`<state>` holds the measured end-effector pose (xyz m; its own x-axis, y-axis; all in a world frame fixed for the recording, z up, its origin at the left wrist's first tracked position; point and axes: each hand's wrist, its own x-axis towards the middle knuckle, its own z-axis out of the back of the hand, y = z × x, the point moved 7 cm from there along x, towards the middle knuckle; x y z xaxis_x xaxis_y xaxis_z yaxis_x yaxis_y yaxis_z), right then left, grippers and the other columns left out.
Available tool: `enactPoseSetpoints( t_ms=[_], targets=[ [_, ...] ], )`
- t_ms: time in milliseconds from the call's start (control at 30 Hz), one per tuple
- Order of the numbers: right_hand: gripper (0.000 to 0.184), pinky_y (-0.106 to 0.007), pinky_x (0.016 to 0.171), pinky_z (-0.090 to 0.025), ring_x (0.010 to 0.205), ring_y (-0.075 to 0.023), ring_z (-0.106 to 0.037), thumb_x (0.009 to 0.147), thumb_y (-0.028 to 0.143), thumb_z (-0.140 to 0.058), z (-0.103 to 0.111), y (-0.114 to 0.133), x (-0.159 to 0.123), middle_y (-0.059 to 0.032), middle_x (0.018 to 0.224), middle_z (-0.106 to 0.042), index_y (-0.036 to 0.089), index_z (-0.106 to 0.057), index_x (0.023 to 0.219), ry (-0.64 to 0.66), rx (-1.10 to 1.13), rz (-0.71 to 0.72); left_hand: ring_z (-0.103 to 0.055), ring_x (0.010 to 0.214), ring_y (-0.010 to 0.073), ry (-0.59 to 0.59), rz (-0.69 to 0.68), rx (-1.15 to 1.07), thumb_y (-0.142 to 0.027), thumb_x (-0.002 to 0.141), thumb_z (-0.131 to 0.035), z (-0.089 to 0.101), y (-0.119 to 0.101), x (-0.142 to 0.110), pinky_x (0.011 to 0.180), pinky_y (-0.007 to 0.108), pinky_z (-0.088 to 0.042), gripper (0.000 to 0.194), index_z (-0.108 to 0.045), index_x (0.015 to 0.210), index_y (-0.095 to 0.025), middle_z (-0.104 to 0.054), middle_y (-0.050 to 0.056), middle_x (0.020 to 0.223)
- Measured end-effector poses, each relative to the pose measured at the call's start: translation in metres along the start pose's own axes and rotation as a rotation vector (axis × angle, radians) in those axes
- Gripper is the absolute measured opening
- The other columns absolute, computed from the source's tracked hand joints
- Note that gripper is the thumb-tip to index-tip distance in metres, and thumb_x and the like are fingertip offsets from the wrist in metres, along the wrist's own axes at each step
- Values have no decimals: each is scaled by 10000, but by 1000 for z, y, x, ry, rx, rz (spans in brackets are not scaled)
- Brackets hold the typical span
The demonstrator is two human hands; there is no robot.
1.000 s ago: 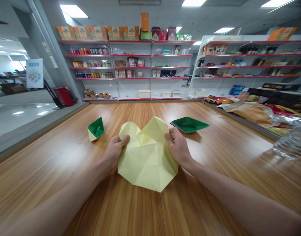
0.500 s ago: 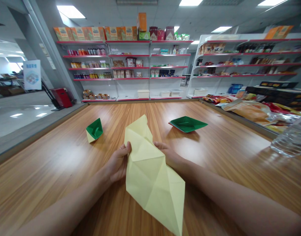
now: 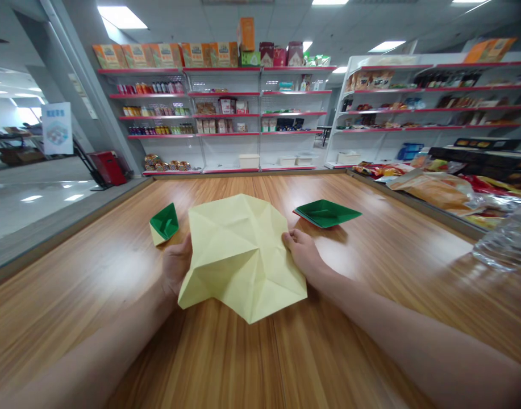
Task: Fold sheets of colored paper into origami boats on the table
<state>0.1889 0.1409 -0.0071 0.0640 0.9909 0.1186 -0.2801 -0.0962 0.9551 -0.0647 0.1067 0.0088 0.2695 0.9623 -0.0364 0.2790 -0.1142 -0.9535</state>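
Observation:
A creased sheet of pale yellow paper (image 3: 238,255) is spread between my hands above the wooden table (image 3: 226,363). My left hand (image 3: 175,264) grips its left edge, the fingers partly hidden behind the sheet. At the right edge, my right hand (image 3: 303,253) pinches the paper with the thumb on top. Beyond my left hand stands a small folded paper boat (image 3: 164,223), green inside with a pale yellow side. A wider green folded paper boat (image 3: 327,213) with a red underside rests past my right hand.
Packaged snacks (image 3: 434,190) and black boxes (image 3: 482,162) lie along the right side beyond the table's raised rim. A clear plastic bottle (image 3: 505,241) lies at the right edge. Stocked shelves (image 3: 226,116) line the back, and a red box (image 3: 109,167) stands on the floor at left.
The yellow paper has been opened out from a narrow, partly folded shape into a broad sheet. My left hand has moved left and my right hand slightly right. Both boats stay put.

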Motion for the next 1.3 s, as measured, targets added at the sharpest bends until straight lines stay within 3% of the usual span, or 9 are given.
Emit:
enactPoseSetpoints(
  t_ms=[100, 233, 367, 433, 600, 800, 900, 1033, 1300],
  targets=[
    [184, -303, 657, -457, 804, -228, -636, 891, 314, -421, 21, 5, 6, -85, 856, -669, 168, -531, 870, -128, -470, 53, -680, 814, 312, -158, 139, -177, -413, 801, -513, 21, 9, 12, 746, 458, -529, 431, -607, 1097, -113, -719, 134, 866],
    [179, -342, 662, -458, 829, -292, -650, 898, 230, -414, 22, 12, 2, -148, 849, -670, 116, -522, 983, -88, -972, 30, -660, 573, 266, -360, 265, 41, -242, 769, -588, 47, 19, 19, 545, 365, -521, 272, -635, 963, -57, -699, 131, 679],
    [356, -390, 683, -486, 844, -311, -654, 894, 125, -376, 11, 32, -16, -214, 929, -648, 44, -430, 1237, -92, -1225, 80, -635, 558, 236, -392, 10, 545, -231, 701, -676, 49, -3, 18, 478, 271, -453, 141, -681, 748, -99, -683, 91, 614],
    [528, -445, 811, -468, 1056, -328, -581, 861, 42, -373, -2, 52, -29, -257, 1204, -537, 106, -316, 1382, -109, -1274, 299, -645, 653, 239, -372, -131, 759, -220, 700, -667, 41, -14, 16, 543, 261, -456, 98, -691, 688, -126, -696, 82, 654],
    [679, -453, 1092, -253, 1389, -230, -202, 809, -26, -351, -54, 60, -69, -71, 1491, -296, 248, -283, 1427, 482, -1057, 913, -649, 800, 253, -287, -206, 961, -275, 759, -600, 31, -22, 17, 694, 290, -469, 177, -703, 822, -147, -718, 93, 863],
    [820, -445, 1102, -241, 1402, -233, -159, 675, -57, -388, -62, 35, -65, -17, 1502, -277, 256, -305, 1428, 783, -922, 816, -591, 1003, 347, -492, -85, 1635, -351, 802, -553, 24, -37, 3, 810, 425, -460, 489, -519, 1187, -52, -616, 224, 1074],
    [816, -520, 1102, -184, 1401, -249, -158, 703, -31, -389, -60, 35, -63, 29, 1504, -263, 329, -279, 1427, 789, -901, 742, -335, 1292, 405, -335, -237, 1961, -308, 815, -542, -18, -25, -7, 985, 529, -317, 532, -455, 1297, -101, -408, 248, 1367],
    [579, -582, 1095, -106, 1407, -283, -107, 897, 216, -388, -58, 41, -68, 11, 1524, -194, 335, -229, 1441, 805, -856, 686, -164, 1392, 319, 158, -220, 1888, -359, 947, -260, -52, 27, -8, 1059, 520, -228, 522, -311, 1414, -131, -233, 169, 1504],
    [693, -595, 1091, -12, 1409, -313, -27, 890, 622, -294, -64, 42, -75, -71, 1539, -103, 268, -151, 1468, 781, -881, 640, -88, 1412, 275, 74, -204, 1732, -616, 896, -162, -17, 31, 13, 1097, 513, -123, 634, -185, 1455, -318, -113, 36, 1545]
  ],
)
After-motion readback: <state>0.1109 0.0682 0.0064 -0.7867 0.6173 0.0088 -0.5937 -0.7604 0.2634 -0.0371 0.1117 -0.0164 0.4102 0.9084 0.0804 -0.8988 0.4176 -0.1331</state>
